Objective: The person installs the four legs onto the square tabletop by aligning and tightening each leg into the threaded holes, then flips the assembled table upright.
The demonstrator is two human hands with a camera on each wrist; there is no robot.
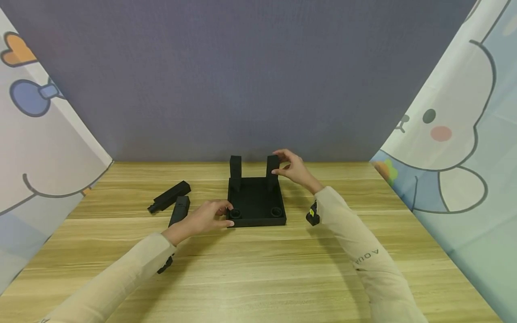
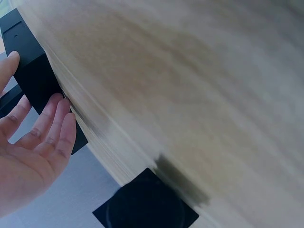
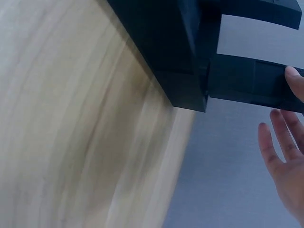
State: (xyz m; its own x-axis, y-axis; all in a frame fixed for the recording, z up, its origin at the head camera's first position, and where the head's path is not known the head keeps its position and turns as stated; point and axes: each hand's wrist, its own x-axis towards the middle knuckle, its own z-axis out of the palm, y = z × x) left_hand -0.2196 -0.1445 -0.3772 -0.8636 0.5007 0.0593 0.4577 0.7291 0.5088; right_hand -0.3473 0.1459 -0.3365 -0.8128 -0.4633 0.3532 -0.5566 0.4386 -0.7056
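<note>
A black square tray-like base point(image 1: 258, 197) lies near the table's back edge. Two black posts stand at its rear corners, the left post point(image 1: 235, 172) and the right post point(image 1: 272, 170). Round rings show at its front corners, such as the left ring point(image 1: 236, 214). My left hand point(image 1: 208, 217) holds the base's front left corner, thumb at the front and fingers along the side wall point(image 2: 40, 78). With thumb and fingers, my right hand point(image 1: 294, 169) pinches the upper part of the right post. In the right wrist view, its thumb point(image 3: 295, 80) lies on that post.
Left of the base, a loose black post point(image 1: 169, 196) lies on the wooden table point(image 1: 258, 269). Another black post point(image 1: 180, 208) is partly under my left wrist. A small dark piece with a yellow spot point(image 1: 313, 214) sits beside my right sleeve. A grey panel point(image 1: 250, 80) rises behind.
</note>
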